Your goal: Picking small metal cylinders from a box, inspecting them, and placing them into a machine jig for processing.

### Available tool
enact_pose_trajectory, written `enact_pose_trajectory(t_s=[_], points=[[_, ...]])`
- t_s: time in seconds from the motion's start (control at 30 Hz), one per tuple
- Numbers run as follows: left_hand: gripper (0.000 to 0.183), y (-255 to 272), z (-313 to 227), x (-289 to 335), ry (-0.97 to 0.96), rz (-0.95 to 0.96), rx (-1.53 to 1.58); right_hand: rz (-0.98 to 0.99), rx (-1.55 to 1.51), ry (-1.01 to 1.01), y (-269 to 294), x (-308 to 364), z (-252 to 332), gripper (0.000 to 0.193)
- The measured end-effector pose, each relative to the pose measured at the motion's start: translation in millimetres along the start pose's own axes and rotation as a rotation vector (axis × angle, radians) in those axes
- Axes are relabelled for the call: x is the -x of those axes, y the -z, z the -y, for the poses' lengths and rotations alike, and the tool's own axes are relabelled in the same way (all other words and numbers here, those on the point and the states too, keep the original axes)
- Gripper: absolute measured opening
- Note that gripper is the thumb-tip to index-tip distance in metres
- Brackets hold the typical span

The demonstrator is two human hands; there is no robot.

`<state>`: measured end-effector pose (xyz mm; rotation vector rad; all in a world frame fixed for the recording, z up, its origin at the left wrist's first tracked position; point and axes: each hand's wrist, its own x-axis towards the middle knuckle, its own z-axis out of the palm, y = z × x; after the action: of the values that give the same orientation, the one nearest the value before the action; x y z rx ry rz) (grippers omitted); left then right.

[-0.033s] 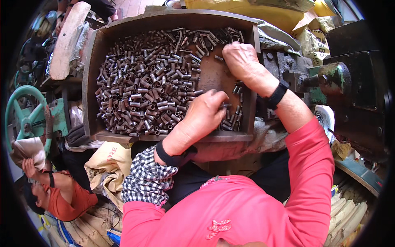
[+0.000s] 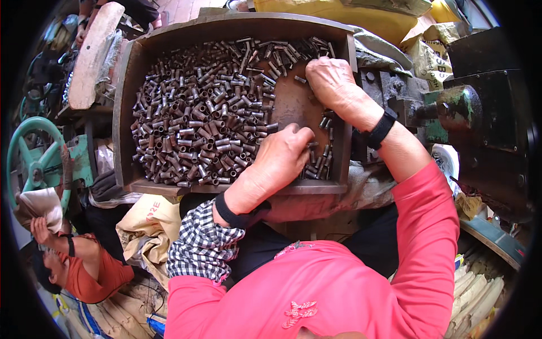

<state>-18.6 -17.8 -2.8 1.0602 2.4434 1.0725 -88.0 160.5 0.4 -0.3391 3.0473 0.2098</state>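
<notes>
Metal tubes point(image 2: 203, 118) heaped in brown tray point(image 2: 291, 104)

Short tubes pile thickly across left and middle of tray; bare patch right of the pile, smaller bunch point(image 2: 323, 165) in near right corner, more along far edge. Left hand point(image 2: 282, 152) is between main pile and bunch. Its grip is curled, thumb close to fingers; cannot tell if it has hold of a tube. Right hand point(image 2: 330, 82) is in far right part of tray, by the right wall. Its grip is bent inward, fingertips hidden; cannot tell how far open or what it has. Loose tube point(image 2: 300, 79) lies just left of it. Dark band point(image 2: 228, 212) on left wrist, another point(image 2: 381, 129) on right. Checked sleeve point(image 2: 200, 243) on left forearm, pink top point(image 2: 339, 282). Dark machine point(image 2: 491, 130) right of tray. Green wheel point(image 2: 35, 174) at left, co-worker in orange point(image 2: 93, 271) below it.
</notes>
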Motion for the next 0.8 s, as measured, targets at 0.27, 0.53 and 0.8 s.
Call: enact_pose_trajectory(t_s=[0.27,0.53,0.8], points=[[0.025,-9,-1,1,0.066,0.131,-0.240,0.024,-0.097,0.150,-8,13,-11,0.015],[0.021,-14,-2,-3,0.119,0.146,-0.364,-0.252,-0.342,0.092,4,54,-10,0.011],[0.015,-17,-1,-4,0.058,0.153,-0.444,-0.076,-1.055,-0.158,23,127,5,0.021]])
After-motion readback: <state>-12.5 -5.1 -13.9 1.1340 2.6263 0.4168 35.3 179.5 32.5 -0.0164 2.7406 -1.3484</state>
